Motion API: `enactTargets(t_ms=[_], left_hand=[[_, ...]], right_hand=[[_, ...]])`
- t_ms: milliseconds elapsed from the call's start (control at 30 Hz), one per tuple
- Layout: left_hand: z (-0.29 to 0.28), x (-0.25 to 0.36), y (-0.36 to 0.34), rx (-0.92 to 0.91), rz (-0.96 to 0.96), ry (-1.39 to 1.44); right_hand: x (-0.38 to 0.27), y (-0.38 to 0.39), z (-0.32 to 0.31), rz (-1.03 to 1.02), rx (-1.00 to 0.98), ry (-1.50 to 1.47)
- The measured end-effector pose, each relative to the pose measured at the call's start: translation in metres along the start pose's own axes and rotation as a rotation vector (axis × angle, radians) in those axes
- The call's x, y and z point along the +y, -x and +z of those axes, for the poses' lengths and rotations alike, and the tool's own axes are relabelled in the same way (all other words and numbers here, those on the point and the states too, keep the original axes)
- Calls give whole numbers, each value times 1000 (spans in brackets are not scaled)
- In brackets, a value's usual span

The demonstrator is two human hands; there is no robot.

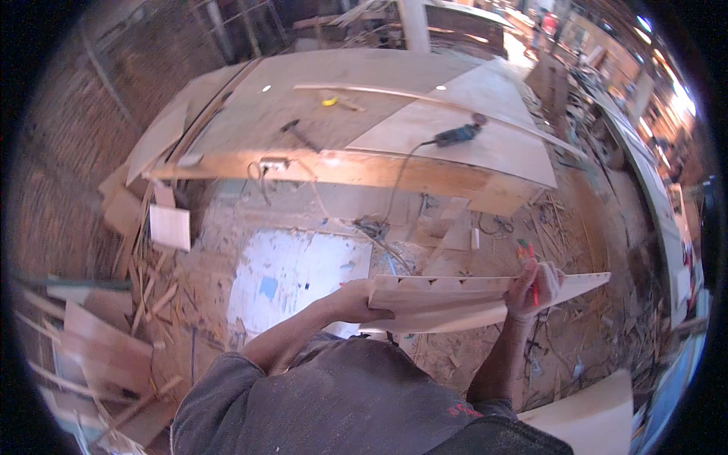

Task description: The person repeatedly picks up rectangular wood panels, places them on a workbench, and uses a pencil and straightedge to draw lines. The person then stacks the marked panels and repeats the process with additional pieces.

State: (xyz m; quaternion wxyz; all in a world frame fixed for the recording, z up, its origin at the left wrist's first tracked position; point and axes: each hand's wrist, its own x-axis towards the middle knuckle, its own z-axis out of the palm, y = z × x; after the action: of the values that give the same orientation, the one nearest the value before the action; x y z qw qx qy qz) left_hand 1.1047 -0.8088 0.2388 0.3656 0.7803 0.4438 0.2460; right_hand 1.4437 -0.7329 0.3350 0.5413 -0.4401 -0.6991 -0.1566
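Observation:
I hold a pale wooden board (440, 299) with small dark notches along its upper edge. My left hand (353, 299) is closed on its left end, the thumb beneath. Toward the board's right end, my right hand (531, 290) is closed round red-handled items (535, 282), too small to identify, and rests against the board. In front of me stands a large workbench (379, 171) with a power tool (455, 135), a hammer (299, 136), a yellow tape measure (328, 101), a long wooden strip (394, 94) and an outlet box (273, 164) with cords.
Cords (371, 227), wood scraps (155, 296) and a paint-spotted white sheet (280, 273) lie on the floor (440, 356). A small pale panel (170, 227) stands left of the bench. Offcuts (106, 334) pile at lower left. Long boards (644, 189) line the right side.

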Motion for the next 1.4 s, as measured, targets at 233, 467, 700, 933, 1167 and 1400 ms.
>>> enactTargets(t_ms=[233,467,700,933,1167,1400], left_hand=[[-53,-26,91,105,2,176],[-70,-147,201,360,-129,159],[-125,-212,269,695,-220,86],[-164,-284,343,1141,-284,339],[-215,-300,396,1564,-258,238],[-357,-255,398,1683,-324,-134]], right_hand=[[-120,-58,22,-154,2,-24],[-255,-112,53,-102,126,-44],[-365,-148,119,129,253,-307],[-407,-179,196,211,325,-636],[-437,-223,310,381,122,-800],[-397,-266,465,638,-203,-610]])
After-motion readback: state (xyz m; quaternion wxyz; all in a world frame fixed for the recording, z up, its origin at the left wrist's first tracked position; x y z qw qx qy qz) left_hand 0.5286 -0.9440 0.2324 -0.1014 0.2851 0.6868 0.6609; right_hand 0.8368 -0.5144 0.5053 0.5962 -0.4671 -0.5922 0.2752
